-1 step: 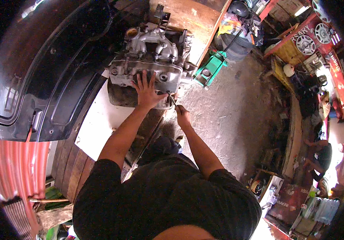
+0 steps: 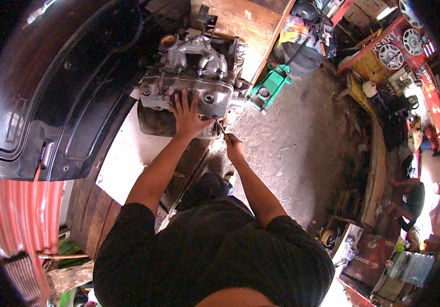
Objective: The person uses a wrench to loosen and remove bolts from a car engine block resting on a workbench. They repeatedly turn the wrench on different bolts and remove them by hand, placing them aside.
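- Clenched around a thin metal tool (image 2: 221, 128), the right hand (image 2: 234, 147) is seen just off the near right corner of the engine block (image 2: 192, 84); the tool's shaft is angled up and left, and its tip is set against the block's lower right edge.
- Kind of tool cannot be told; only a slim, light-coloured shaft is visible above the fist.
- Left hand (image 2: 188, 115) is laid flat and spread on the near face of the engine block, fingers pointed away from the body; nothing is grasped, the palm is pressed to the metal.
- Engine block is found at upper centre, a grey cast piece with curved intake runners on top, resting on a dark pad (image 2: 153, 123) at the far end of a wooden bench (image 2: 89, 215).
- White sheet (image 2: 123, 163) is spread on the bench, just left of the left forearm and touching the dark pad.
- Large black car panel (image 2: 61, 92) is propped to the left of the bench, close beside the engine.
- Green floor jack (image 2: 270, 87) is noted on the concrete floor (image 2: 302, 148), right of the engine and apart from it.
- Black sleeves and torso of the person fill the lower centre.
- Red shelving with wheel covers (image 2: 399, 51) is visible at far upper right, well apart from the work.
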Motion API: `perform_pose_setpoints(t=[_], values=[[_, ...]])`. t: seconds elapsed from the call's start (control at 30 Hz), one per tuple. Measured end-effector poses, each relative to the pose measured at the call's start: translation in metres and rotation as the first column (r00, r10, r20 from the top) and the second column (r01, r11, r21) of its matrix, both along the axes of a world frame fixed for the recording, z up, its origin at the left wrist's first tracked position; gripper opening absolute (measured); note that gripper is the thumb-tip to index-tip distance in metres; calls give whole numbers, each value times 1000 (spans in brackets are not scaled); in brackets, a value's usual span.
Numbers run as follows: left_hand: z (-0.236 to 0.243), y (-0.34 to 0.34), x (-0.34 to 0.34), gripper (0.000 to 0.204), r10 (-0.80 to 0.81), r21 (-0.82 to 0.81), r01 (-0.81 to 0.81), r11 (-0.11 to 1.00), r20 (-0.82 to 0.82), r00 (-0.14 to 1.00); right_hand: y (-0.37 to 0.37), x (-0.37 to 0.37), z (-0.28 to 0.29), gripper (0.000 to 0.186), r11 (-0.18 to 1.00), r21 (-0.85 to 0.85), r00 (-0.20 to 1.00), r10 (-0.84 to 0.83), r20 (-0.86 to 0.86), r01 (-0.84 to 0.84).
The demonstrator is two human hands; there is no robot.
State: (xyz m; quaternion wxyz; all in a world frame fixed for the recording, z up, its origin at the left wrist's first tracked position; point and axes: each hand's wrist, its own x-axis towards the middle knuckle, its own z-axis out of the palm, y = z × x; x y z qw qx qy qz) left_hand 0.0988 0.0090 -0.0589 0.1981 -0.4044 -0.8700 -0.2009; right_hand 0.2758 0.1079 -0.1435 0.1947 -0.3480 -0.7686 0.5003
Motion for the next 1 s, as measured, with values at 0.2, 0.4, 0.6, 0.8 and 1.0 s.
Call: perform_pose_setpoints(t=[0.2,0.4,0.6,0.8,1.0], values=[[5,1,-1,116,-18,54,14,998,75,997,-6,-1,11,30,1000,0,1000,-14,17,14],[13,7,-3,116,18,31,-22,999,99,995,11,-10,-26,27,998,-55,999,31,-25,-32],[9,6,-4,118,14,54,-18,998,73,997,-1,-12,-2,26,999,-44,1000,4,28,-2],[17,6,-10,117,-60,38,60,997,8,998,-2,-10,-12,27,1000,-22,998,16,60,-15],[24,9,-12,116,-114,30,113,993,5,994,13,-8,10,27,995,95,996,28,87,-36]])
